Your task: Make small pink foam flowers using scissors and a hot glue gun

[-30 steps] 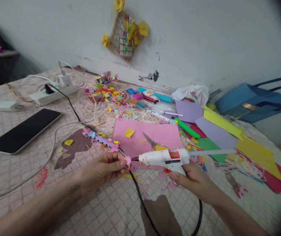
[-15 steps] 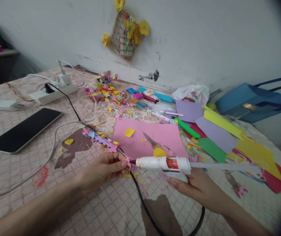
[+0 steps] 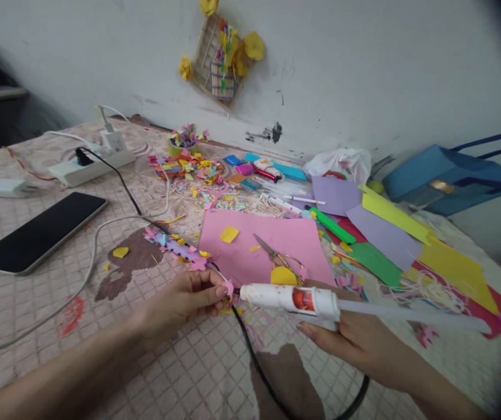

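Note:
My left hand (image 3: 200, 294) pinches a small pink paper piece (image 3: 230, 286) between thumb and forefinger. A thin pale strand runs from there to a purple strip (image 3: 178, 248) trimmed with paper flowers, which lies just beyond the hand. My right hand (image 3: 359, 341) grips a white glue gun (image 3: 272, 296), its dark nozzle right at the pink piece. A long translucent glue stick (image 3: 412, 314) sticks out of the gun's back. Whether glue is on the paper is too small to tell.
Scissors (image 3: 277, 254) and yellow scraps lie on a pink sheet (image 3: 219, 259). Coloured papers (image 3: 384, 239) spread to the right. A tablet-like black device (image 3: 40, 230), a power strip (image 3: 93, 166) and cables are at left. The gun's black cord (image 3: 253, 353) loops in front.
The glue gun has tilted, with its back end and glue stick lower, and its nozzle stays by the pink piece. The pink piece looks slightly turned. The whole view has shifted a little.

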A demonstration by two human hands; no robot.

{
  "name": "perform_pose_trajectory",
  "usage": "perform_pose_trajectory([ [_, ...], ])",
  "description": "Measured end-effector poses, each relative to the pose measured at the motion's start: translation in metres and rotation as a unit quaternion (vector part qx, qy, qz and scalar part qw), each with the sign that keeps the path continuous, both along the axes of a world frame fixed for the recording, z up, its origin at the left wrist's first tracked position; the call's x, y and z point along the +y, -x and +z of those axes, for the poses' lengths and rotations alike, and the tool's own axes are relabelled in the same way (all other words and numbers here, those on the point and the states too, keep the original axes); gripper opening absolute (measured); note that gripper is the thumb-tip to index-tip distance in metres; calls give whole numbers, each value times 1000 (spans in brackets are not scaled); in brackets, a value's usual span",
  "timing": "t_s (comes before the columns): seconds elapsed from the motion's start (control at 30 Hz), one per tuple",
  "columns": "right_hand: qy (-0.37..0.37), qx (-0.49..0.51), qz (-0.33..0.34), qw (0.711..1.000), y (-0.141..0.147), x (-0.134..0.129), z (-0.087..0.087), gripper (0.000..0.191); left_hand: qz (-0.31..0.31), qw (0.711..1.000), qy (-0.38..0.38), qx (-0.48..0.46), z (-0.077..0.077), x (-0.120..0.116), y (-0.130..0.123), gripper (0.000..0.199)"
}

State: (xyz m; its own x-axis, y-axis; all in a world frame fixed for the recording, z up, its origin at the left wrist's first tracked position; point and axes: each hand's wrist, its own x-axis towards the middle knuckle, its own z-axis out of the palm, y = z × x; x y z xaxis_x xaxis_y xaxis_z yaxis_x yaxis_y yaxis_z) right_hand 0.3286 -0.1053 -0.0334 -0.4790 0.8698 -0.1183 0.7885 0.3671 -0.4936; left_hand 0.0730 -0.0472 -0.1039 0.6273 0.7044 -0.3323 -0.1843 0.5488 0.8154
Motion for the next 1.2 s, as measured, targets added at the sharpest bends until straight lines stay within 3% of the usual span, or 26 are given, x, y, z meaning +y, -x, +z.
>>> perform_pose_trajectory([
  [0.7,-22,28,-12,999,9,-1,10,9,4,999,3,34,6,-1,-1,18],
  [0.93,-6,28,-14,999,9,-3,10,15,0,1000,3,-3,3,-1,0,16],
  [1.07,2,36,-21,999,5,-9,5,11,-1,1000,21,-10,6,0,-1,16],
  [1.2,18,80,-91,992,-7,-15,-10,13,9,999,37,-10,6,0,-1,15],
])
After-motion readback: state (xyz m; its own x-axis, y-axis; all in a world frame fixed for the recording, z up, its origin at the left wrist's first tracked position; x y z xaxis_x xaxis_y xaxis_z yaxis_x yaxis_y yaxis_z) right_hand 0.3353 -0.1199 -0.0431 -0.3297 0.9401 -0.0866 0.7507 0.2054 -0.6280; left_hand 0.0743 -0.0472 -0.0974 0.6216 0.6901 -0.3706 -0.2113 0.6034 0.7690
